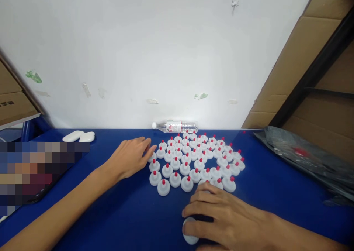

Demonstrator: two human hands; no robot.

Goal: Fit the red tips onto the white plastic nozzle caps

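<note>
Several white caps with red tips [193, 160] stand packed together in rows on the blue table [276, 184]. My left hand [131, 158] lies flat on the table with fingers stretched out, its fingertips touching the caps at the cluster's left edge. My right hand [221, 216] is at the near side, fingers curled over a white cap [190, 238] that peeks out under the thumb; its fingertips reach the nearest row.
A clear plastic water bottle [175, 126] lies on its side against the white wall behind the caps. Two white oval pieces [79, 136] rest at the far left. A grey plastic bag [306, 157] lies at the right, beside cardboard boxes [318, 77]. A blurred area covers the left edge.
</note>
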